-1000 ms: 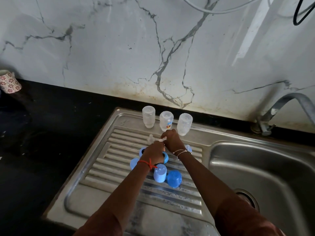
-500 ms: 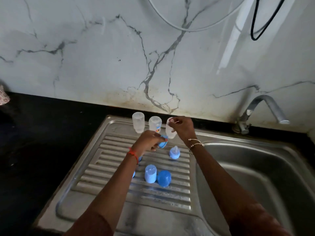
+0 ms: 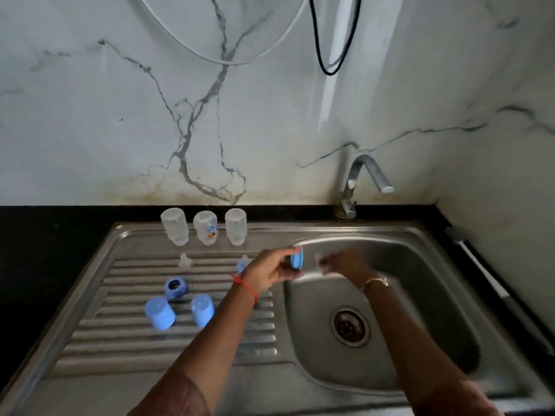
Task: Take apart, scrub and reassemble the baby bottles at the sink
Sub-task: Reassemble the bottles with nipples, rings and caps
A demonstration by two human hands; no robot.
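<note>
A steel sink (image 3: 450, 244) sits in a black counter below a veined marble wall. At the basin's left rim the left hand (image 3: 267, 273) pinches a blue collar ring (image 3: 296, 258), turned on edge with its opening facing right. The right hand (image 3: 345, 262) is blurred; I cannot tell its grip. Far on the drainboard (image 3: 90, 340), three clear bottles (image 3: 205, 227) stand inverted in a row. Nearer lie a second ring (image 3: 175, 288) and two blue caps (image 3: 160, 313).

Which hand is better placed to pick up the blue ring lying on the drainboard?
Left, probably. The left hand is nearer the blue ring, though it already holds a blue part; the blurred right hand is over the basin.
</note>
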